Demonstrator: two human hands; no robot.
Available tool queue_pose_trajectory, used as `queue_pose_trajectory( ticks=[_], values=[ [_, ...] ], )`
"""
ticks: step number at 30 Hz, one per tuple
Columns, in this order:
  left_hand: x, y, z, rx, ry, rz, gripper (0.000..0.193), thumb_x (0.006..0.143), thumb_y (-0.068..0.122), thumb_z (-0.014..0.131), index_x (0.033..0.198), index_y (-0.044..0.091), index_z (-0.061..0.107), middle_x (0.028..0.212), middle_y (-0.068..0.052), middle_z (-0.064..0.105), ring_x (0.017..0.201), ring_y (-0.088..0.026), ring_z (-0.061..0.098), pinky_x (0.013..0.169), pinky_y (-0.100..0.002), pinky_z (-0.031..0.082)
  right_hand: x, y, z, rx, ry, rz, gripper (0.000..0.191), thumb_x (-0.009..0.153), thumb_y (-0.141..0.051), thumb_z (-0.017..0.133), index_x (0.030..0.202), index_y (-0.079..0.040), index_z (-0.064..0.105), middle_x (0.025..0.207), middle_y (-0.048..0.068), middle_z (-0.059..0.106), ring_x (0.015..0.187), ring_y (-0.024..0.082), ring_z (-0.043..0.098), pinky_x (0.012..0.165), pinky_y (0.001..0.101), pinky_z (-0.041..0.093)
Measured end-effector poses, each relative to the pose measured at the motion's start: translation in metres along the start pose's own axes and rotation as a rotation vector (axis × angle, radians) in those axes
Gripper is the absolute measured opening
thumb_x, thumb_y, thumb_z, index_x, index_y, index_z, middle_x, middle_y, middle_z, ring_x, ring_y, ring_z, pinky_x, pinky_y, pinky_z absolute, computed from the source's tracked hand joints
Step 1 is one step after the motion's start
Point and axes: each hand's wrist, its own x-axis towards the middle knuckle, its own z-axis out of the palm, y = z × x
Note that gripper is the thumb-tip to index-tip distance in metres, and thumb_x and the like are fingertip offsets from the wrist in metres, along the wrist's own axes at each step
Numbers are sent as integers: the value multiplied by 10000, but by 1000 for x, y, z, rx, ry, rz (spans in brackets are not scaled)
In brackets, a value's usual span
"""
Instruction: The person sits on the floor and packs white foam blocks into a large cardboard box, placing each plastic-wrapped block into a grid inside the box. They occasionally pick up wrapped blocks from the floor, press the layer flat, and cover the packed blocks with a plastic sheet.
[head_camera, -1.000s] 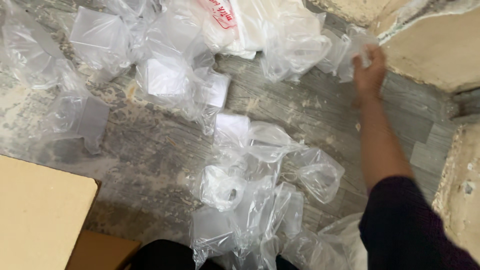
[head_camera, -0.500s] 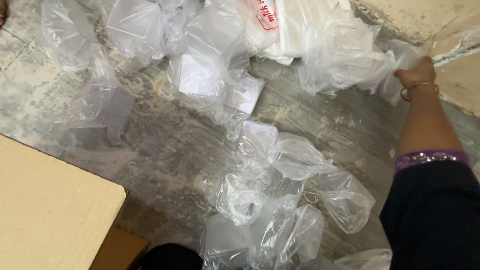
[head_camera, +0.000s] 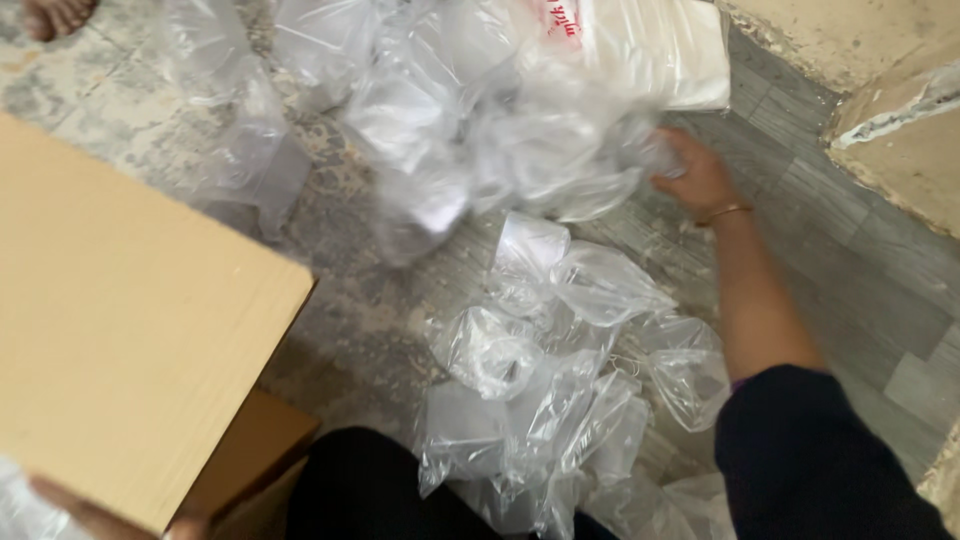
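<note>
Where the right hand (head_camera: 700, 180) clutches it, the clear plastic bag (head_camera: 560, 160) crumples, glossy.

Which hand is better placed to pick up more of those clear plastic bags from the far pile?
Probably the right hand: it is stretched out and touches the far pile of clear plastic bags. The left hand is low by the cardboard box, far from that pile.

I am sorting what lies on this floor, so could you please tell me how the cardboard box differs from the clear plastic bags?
The cardboard box is opaque, tan and stiff with flat faces; the clear plastic bags are see-through, limp and crumpled. The box is one large thing at the left; the bags are many smaller ones, strewn about. The right hand touches the bags, not the box. Both are packaging.
</note>
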Motion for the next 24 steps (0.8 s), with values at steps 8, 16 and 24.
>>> queue_pose_trajectory(
  ticks=[8,16,24],
  values=[
    [18,64,-31,283,112,266,1099,864,354,691,1607,-114,29,1395,-353,513,1190,-475,596,919,-518,546,-28,-189,51,168,-56,26,661,801,-75,805,1417,-82,568,1383,148,646,1273,271,617,1090,361,457],
    [-55,158,-53,-932,-164,549,654,981,112,647,1564,40,360,1689,-227,282,1544,-359,385,1199,-444,438,-178,-352,27,968,-297,-147,693,842,-96,761,1494,-33,537,1523,124,538,1359,229,531,1146,373,434],
    [-97,90,10,-1535,-779,127,773,1016,383,582,1625,44,246,1627,-149,390,1475,-256,401,1205,-457,331,-219,-444,56,1114,-245,1,792,809,-89,778,1499,-102,390,1505,129,512,1450,200,414,1157,334,355]
  ],
)
